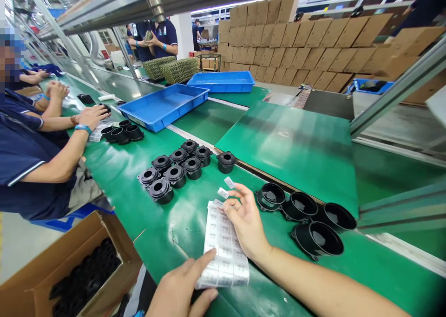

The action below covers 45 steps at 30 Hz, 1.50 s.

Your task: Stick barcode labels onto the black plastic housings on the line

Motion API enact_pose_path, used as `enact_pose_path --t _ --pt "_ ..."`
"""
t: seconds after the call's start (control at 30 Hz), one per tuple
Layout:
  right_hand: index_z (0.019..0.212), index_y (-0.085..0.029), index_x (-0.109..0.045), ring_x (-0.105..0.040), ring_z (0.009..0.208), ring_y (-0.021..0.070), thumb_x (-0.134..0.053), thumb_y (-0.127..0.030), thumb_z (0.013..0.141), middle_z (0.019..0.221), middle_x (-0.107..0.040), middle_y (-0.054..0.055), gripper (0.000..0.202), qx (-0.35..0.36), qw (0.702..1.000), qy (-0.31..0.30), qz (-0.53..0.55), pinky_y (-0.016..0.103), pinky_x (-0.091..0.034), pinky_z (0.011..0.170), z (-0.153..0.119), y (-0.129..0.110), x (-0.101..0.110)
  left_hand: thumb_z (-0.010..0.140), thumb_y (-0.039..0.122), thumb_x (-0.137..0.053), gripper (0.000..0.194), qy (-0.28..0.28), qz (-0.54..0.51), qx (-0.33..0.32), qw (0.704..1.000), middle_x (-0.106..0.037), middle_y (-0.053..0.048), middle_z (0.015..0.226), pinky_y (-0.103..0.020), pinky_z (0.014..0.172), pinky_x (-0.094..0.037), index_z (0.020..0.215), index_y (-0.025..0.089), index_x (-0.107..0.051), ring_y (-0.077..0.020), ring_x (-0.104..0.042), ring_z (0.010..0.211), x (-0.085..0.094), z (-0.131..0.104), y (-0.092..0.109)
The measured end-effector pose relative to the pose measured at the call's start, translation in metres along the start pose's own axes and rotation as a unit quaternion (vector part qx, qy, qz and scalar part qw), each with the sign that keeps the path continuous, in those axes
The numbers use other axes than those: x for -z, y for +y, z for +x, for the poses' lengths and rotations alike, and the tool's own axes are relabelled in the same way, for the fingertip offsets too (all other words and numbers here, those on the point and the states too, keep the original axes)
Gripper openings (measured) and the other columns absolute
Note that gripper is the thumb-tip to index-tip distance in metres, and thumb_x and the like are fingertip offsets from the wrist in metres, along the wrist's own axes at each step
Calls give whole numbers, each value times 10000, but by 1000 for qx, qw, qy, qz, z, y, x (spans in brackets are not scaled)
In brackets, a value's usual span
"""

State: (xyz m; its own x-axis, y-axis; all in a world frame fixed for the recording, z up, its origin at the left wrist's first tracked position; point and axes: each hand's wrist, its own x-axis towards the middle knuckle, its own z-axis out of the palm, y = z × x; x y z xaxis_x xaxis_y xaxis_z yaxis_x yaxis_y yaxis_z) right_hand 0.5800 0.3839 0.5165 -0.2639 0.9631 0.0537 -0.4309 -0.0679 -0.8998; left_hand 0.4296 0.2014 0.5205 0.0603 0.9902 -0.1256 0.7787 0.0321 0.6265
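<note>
Left hand [183, 282] nearest, low in view, at the near end of a printed label sheet [225, 242]. Edges: desk [118, 168] with left side slanting down past a cardboard box [26, 284] heaped with black parts [87, 280]; on the far side, a seam with wide black cups [301, 208] beside it, four in all, near the right forearm. Room for moving: green stretch between label sheet and eight flanged black housings [177, 182] grouped to its upper left; another strip from that group to the desk's left edge. Single housing [226, 167] apart from the group, past the right fingertips.

Surface glossy green, streaked with reflections. Beyond the seam: green panel [289, 145], two blue trays [163, 106], stacked cartons [299, 34] farther back. Overhead: metal fitting [155, 3] on a rail. At left: seated co-worker in dark blue, hands [94, 115] over the desk near smaller black cups [121, 135].

Left grip spread, forefinger laid on the sheet's left margin, thumb apart by the lower edge. Right hand [245, 215] in from the lower right, wrist bent, fingers curled. Right grip nearly closed at the sheet's top end, small labels [229, 183] at the fingertips.
</note>
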Motion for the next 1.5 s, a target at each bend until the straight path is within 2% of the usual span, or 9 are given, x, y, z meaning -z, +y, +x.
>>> enact_pose_path --t 0.17,0.4,0.67,0.77,0.9,1.13,1.27,1.4,1.5 --pt "1313 -370 -590 -631 931 151 -883 -328 907 1174 -576 -3 503 48 999 1 12 342 -571 913 7 -26 3 927 345 -789 597 131 137 -95 977 -746 -118 1306 -405 861 -674 1503 375 -637 -301 -767 1021 -7 28 5" --pt "1338 -374 -607 -610 973 148 -892 -319 922 1180 -574 -6 507 70 997 1 24 306 -532 943 10 -50 3 868 769 -699 847 182 160 -154 958 -633 -202 1509 -484 914 -675 1576 323 -569 -371 -735 1189 2 33 -6" --pt "1311 -370 -632 -623 915 136 -881 -348 937 1153 -611 2 450 31 999 -27 34 265 -539 874 -2 -44 -3 899 743 -685 787 192 165 -156 955 -612 -183 1528 -452 940 -667 1553 324 -564 -353 -715 1247 4 36 -2" --pt "1289 -372 -654 -628 900 137 -883 -362 937 1139 -611 4 420 36 999 -27 24 256 -545 851 -2 -46 -3 969 599 -699 627 274 163 -86 944 -611 -153 1483 -457 996 -630 1510 316 -555 -333 -669 1287 18 33 -15" --pt "1287 -400 -660 -636 902 131 -903 -361 916 1145 -604 -2 445 39 998 -38 27 249 -555 860 -2 -51 -5 984 520 -692 539 476 154 36 865 -611 -178 1292 -602 1044 -547 1405 207 -572 -388 -612 1245 56 41 -52" --pt "1310 -428 -638 -654 890 138 -903 -346 909 1211 -581 1 487 39 998 -49 9 275 -577 834 -6 -58 -6 928 657 -659 486 419 52 74 903 -623 -151 1284 -660 1070 -484 1201 275 -789 -335 -637 1012 92 73 -89" --pt "1328 -424 -630 -654 904 140 -890 -343 922 1247 -570 5 490 48 998 -43 7 283 -582 862 -4 -65 -4 894 730 -665 562 439 -39 95 893 -617 -167 1360 -634 1057 -496 1166 244 -741 -329 -653 1034 80 68 -78" --pt "1325 -427 -638 -651 908 150 -892 -327 918 1225 -588 7 490 70 997 -35 9 310 -582 899 -1 -75 -4 1067 632 -483 491 408 -233 97 877 -734 -84 1236 -386 941 -576 1408 286 -559 -243 -718 1089 73 70 -33" --pt "1301 -426 -658 -649 894 160 -910 -328 898 1207 -589 11 486 88 996 -22 9 340 -588 899 2 -85 -3 1081 572 -528 466 331 -563 70 754 -744 -71 1300 -283 901 -566 1424 266 -603 -226 -673 1230 81 93 13"
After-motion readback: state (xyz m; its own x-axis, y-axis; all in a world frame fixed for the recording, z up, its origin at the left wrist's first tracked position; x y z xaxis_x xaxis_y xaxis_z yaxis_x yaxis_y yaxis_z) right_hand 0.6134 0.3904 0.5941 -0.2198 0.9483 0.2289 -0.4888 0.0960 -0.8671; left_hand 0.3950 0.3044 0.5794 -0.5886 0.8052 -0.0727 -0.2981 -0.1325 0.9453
